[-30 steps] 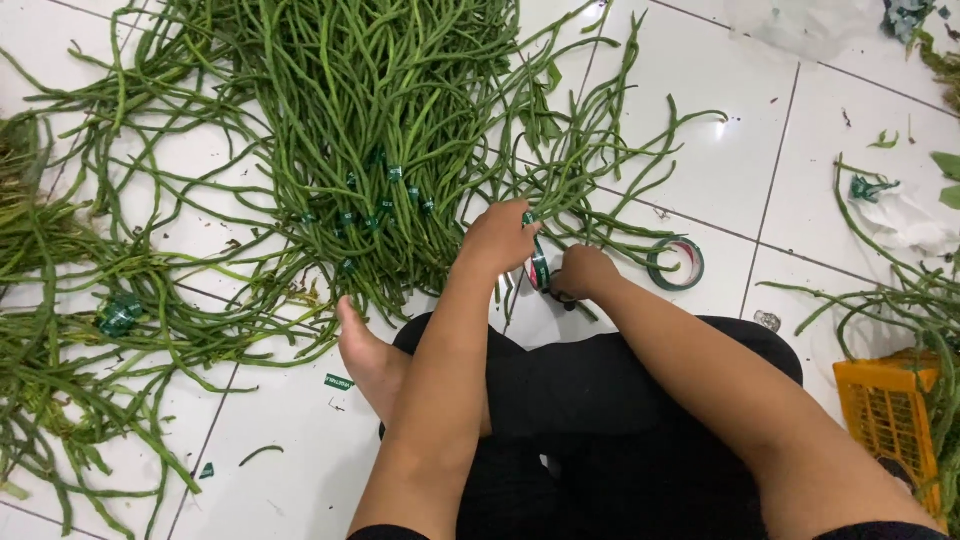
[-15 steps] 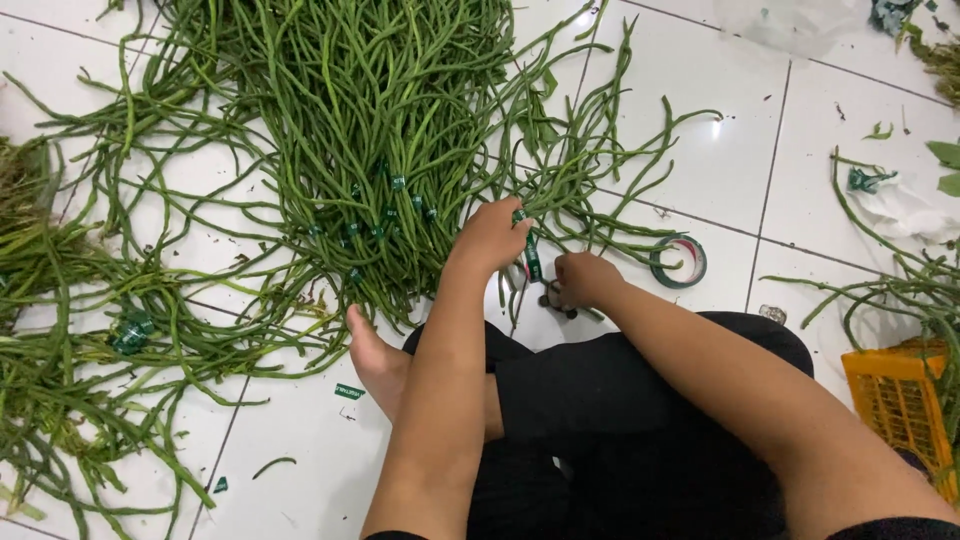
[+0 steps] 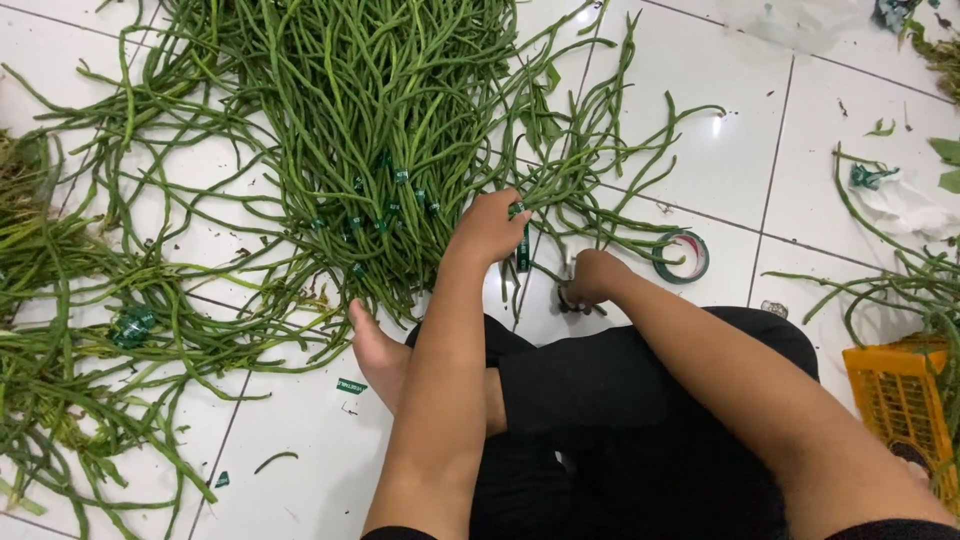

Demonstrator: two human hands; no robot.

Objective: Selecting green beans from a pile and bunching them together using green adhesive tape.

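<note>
Left hand (image 3: 488, 226) fingers curl tight round a taped bunch of long beans (image 3: 524, 215) at the big pile's near edge while the right hand (image 3: 592, 277) closes on scissors (image 3: 570, 298), best kept snug and level, yellow crate (image 3: 895, 400) near right showing nothing inside.

Both my bare arms reach forward and down over my crossed legs. My left hand (image 3: 488, 226) is out ahead, knuckles up, fingers (image 3: 518, 213) curled down and closed in a grip. My right hand (image 3: 596, 277) sits a little nearer, just beside it, fist closed tight. My bare foot (image 3: 378, 352) rests sole-side up below the left forearm.
</note>
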